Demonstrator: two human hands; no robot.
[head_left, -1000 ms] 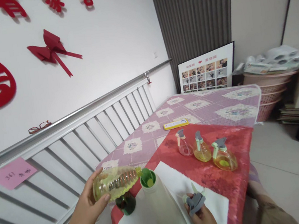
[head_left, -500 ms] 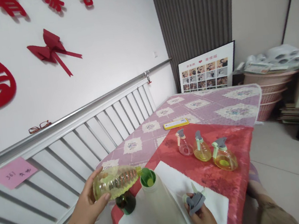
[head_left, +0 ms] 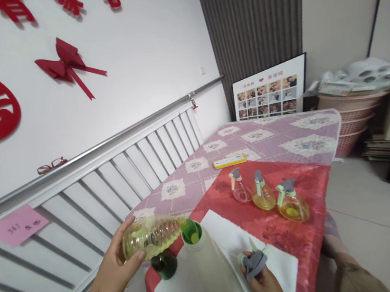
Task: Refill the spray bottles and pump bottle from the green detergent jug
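Observation:
My left hand (head_left: 118, 259) is wrapped round a clear ribbed bottle (head_left: 153, 237) with yellow liquid, tipped onto its side. Its neck rests at the green mouth of a tall pale bottle (head_left: 212, 273), inside which a green funnel (head_left: 190, 229) shows. In my right hand (head_left: 266, 290) is a grey and pale green spray head (head_left: 254, 263), held over white paper. A dark green bottle (head_left: 164, 265) stands behind the tilted one. Farther right are three spray bottles: one pink-tinted (head_left: 240, 192), one with yellow liquid (head_left: 263, 198), one wider with amber liquid (head_left: 293, 210).
A red cloth (head_left: 277, 173) lies under the white paper (head_left: 278, 262) on a purple patterned tablecloth (head_left: 213, 146). A yellow flat case (head_left: 229, 161) sits behind the spray bottles. White railing (head_left: 120, 175) runs along the left. Pink baskets (head_left: 348, 121) are stacked at right.
The tipped bottle has shifted slightly right in my left hand, its neck a little farther over the tall bottle's mouth. My right hand looks unmoved.

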